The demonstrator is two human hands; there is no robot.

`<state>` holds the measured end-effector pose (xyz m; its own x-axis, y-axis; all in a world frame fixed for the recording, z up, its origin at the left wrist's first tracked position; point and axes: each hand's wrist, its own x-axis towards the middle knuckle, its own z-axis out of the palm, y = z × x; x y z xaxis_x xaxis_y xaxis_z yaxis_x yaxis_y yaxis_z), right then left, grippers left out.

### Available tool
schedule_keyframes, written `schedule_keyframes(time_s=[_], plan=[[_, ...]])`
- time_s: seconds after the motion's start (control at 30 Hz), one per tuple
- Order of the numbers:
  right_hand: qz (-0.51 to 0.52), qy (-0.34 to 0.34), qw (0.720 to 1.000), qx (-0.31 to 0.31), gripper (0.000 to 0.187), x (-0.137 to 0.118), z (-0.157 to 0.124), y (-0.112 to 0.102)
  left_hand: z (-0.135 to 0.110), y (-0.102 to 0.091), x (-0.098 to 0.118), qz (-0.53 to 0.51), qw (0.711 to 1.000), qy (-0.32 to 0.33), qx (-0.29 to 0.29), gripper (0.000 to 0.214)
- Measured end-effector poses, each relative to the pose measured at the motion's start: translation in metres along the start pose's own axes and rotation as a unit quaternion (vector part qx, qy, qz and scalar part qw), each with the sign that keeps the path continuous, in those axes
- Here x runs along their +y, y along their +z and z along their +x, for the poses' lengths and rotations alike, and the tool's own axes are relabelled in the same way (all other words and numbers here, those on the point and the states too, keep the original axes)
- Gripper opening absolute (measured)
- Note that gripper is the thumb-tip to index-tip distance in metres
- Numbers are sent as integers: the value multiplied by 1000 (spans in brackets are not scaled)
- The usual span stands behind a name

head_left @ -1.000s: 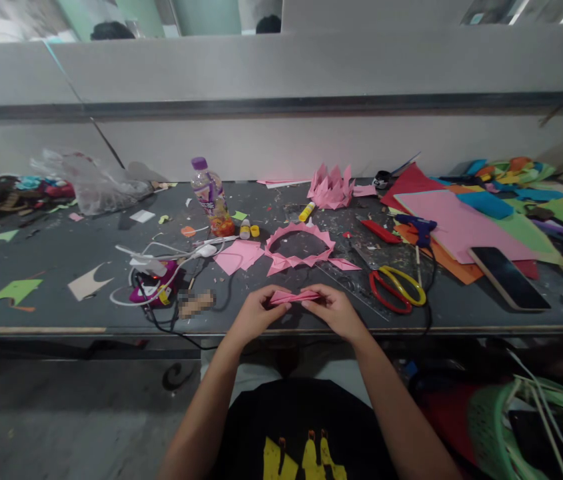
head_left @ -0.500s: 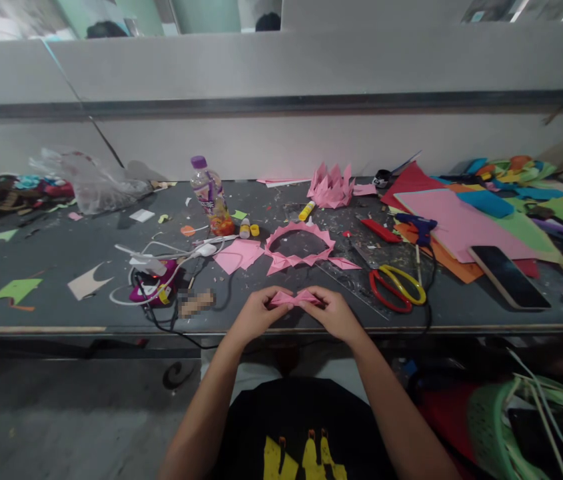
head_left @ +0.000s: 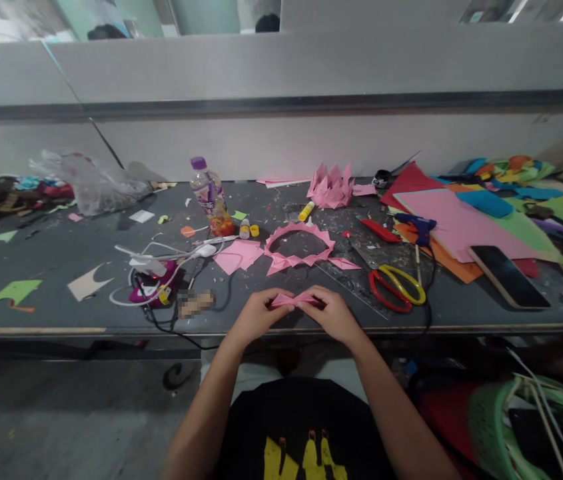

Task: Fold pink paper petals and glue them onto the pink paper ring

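Near the front edge of the table, a folded piece of pink paper (head_left: 292, 301) is pinched between both hands. My left hand (head_left: 260, 313) is closed on its left end, thumb pressed against the near side. On the right end, my right hand (head_left: 330, 313) grips it the same way, the two thumbs almost meeting in the middle. Just beyond them lies a ring of folded pink paper (head_left: 325, 255) with a zigzag edge. A loose folded pink piece (head_left: 345, 264) touches the ring's right side, and pink paper squares (head_left: 239, 255) lie to its left.
Red-and-yellow scissors (head_left: 395, 287), a blue glue gun (head_left: 418, 227) and a phone (head_left: 508, 277) lie at right by coloured sheets (head_left: 466, 223). At left are a purple-capped bottle (head_left: 210, 197) and a cabled purple power strip (head_left: 154, 287). A spiky pink paper piece (head_left: 331, 187) stands behind.
The folded pink paper has tilted slightly between my fingers and looks a little flatter. Both hands stay in nearly the same place; the things on the table have not moved.
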<state>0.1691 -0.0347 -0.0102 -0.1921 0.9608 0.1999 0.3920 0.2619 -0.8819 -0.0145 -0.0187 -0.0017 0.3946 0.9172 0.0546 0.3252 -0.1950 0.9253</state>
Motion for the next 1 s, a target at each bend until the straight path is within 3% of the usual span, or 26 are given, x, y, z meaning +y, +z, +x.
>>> schedule_keyframes(time_s=[0.23,0.4,0.6,0.8,0.9,1.0], plan=[[45,36,998,-16,16,2,-1,1,0,0,-1,5,1000,-2,-5,28],[55,30,998,-6,16,2,-1,0,1,1,-1,8,1000,-2,26,33],[150,42,985,78,26,14,-1,4,4,2,-7,-14,995,-12,100,43],[110,22,990,80,19,13,0,5,4,3,-8,51,979,91,176,35],[63,-17,997,48,20,5,2,1,1,4,-6,73,979,121,149,29],[52,-10,998,30,26,-1,3,-1,0,5,-3,72,987,114,93,22]])
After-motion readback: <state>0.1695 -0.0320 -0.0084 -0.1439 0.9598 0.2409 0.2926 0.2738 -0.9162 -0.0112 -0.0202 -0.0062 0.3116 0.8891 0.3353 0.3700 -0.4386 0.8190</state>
